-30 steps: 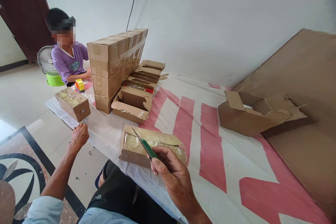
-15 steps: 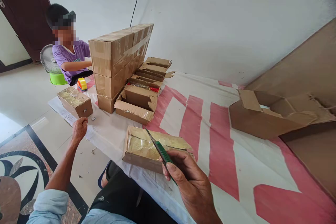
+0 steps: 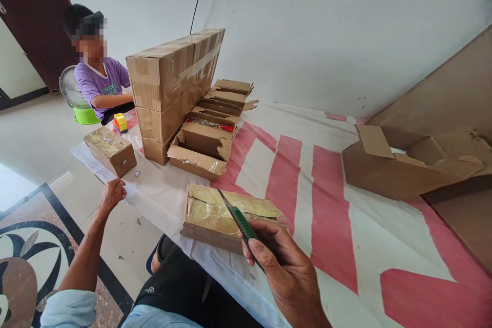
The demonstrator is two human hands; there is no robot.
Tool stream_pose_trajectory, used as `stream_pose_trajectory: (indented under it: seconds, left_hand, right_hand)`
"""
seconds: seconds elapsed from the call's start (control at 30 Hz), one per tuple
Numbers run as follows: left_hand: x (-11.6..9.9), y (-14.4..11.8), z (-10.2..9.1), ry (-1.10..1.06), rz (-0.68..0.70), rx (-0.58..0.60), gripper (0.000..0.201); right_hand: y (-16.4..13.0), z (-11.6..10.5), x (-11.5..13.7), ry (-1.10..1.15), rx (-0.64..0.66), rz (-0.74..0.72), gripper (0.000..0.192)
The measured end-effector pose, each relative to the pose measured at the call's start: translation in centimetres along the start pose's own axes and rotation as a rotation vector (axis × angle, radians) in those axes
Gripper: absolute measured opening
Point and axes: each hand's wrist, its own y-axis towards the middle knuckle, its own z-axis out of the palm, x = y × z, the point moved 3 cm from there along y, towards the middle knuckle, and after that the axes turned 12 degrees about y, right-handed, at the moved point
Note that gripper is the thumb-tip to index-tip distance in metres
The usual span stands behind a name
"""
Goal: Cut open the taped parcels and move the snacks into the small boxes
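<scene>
Far left: dark door (image 3: 26, 15), small fan (image 3: 68, 89) on the floor with a green bowl (image 3: 85, 115) beside it, a seated person in a purple shirt (image 3: 100, 82) at the far end of the counter (image 3: 269, 174). Yellow tape roll (image 3: 120, 122) near that person's arm. Taped small box (image 3: 111, 149) closed, near the counter's left edge; tiny dark-rimmed bit (image 3: 136, 173) just beside it on the white-and-red cover. Left hand (image 3: 112, 195) loosely curled at the counter edge just below that small box, holding nothing, fingers resting on the cover. Centre-back: stack of long sealed cartons (image 3: 172, 79), three high; row of open boxes (image 3: 213, 123) with raised flaps just to its right, red contents showing in one. Front centre: flat taped box (image 3: 226, 212) lying closed on the counter, shiny tape across the top, close to the near edge. Right hand (image 3: 286, 271) closed around green utility knife (image 3: 240, 220) — blade extended, tip over the top face of the flat taped box, angled up-left; contact with the tape can't be confirmed. Right: torn open carton (image 3: 392, 174) on its side, flaps ragged, something white inside — against a large brown board (image 3: 453, 97) leaning at the counter's right end.
</scene>
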Motion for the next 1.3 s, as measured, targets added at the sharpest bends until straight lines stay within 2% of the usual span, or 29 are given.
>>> stream_pose_trajectory:
  seconds: [0.13, 0.3, 0.53, 0.7, 0.9, 1.1, 1.3]
  left_hand:
    - [-0.3, -0.1, 0.1, -0.186, -0.015, 0.035, 0.038]
    - [-0.6, -0.5, -0.3, -0.288, -0.038, 0.049, 0.036]
    - [0.0, -1.8, -0.3, -0.346, -0.081, 0.069, 0.035]
    - [2.0, -4.0, 0.2, -0.375, -0.139, 0.054, 0.037]
    - [4.2, -5.9, 1.6, -0.405, -0.204, 0.014, 0.039]
    - [4.1, -6.0, 2.1, -0.462, -0.196, -0.006, 0.034]
    - [3.9, -6.4, 1.6, -0.435, -0.173, 0.032, 0.035]
  right_hand:
    - [0.0, -0.1, 0.0, -0.001, 0.002, 0.006, 0.026]
    - [0.1, -0.2, 0.2, -0.002, -0.006, -0.004, 0.026]
    - [0.0, -0.4, 0.3, 0.001, -0.014, -0.018, 0.024]
    - [0.0, -0.6, 0.3, 0.016, -0.045, -0.024, 0.027]
    - [0.0, -0.6, 0.2, 0.025, -0.050, -0.026, 0.028]
    - [-0.1, -0.5, 0.5, 0.028, -0.045, -0.034, 0.027]
    - [0.5, -1.4, 1.6, 0.033, -0.120, -0.073, 0.030]
